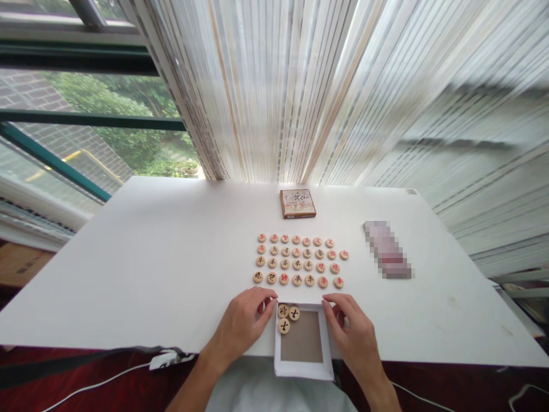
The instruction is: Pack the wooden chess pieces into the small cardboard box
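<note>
A shallow white cardboard tray (300,370) with a brown floor lies at the table's near edge, partly overhanging it. Three round wooden chess discs (287,316) with black characters sit in its far left corner. My left hand (242,326) rests against the tray's left wall, fingers curled at its far corner. My right hand (354,332) rests against the right wall, fingers bent at the far right corner. Beyond the tray, several rows of wooden discs (298,260) with red and black characters lie on the white table (150,257).
A small brown printed box lid (297,203) lies at the table's far side near the striped curtain (343,86). A blurred pink flat item (388,250) lies to the right. A window is at the left. Cables (107,383) hang below the table's front edge.
</note>
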Motion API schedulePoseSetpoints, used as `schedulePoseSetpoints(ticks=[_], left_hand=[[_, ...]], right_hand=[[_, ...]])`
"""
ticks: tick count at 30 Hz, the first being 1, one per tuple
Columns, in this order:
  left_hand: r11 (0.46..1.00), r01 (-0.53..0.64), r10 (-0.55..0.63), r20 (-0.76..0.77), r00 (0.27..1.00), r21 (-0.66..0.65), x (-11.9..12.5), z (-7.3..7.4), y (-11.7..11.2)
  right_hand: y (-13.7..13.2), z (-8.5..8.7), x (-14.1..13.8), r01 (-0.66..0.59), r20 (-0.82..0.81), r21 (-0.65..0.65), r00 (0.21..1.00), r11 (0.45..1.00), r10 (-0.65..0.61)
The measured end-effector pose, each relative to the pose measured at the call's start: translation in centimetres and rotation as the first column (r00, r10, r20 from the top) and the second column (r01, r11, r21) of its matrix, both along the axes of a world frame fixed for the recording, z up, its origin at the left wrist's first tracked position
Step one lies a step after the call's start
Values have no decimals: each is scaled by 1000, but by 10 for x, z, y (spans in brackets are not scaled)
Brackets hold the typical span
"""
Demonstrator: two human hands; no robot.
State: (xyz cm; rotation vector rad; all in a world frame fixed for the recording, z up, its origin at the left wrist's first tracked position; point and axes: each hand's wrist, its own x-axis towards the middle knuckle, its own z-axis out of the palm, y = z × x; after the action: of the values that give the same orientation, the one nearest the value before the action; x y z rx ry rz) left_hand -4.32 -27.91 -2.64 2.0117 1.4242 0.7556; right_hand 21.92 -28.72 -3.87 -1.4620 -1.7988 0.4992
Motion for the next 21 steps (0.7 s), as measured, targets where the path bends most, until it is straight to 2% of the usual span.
schedulePoseSetpoints(ticks=[5,9,13,17,21], left_hand=[[1000,-25,26,82,996,-9,-5,4,4],[997,-65,71,146,987,-48,-7,4,4],[993,-85,99,174,980,-86,-7,2,2],[996,-53,67,181,981,-78,-3,3,-4],[998,10,2,184,983,-65,1,6,-10]], right_hand=[[18,11,10,4,72,72,997,997,-9],[47,23,19,-25,148,101,989,995,10],[77,34,20,-86,234,73,970,994,66],[98,38,17,-127,294,47,950,991,107],[108,36,16,-130,356,6,927,991,119]])
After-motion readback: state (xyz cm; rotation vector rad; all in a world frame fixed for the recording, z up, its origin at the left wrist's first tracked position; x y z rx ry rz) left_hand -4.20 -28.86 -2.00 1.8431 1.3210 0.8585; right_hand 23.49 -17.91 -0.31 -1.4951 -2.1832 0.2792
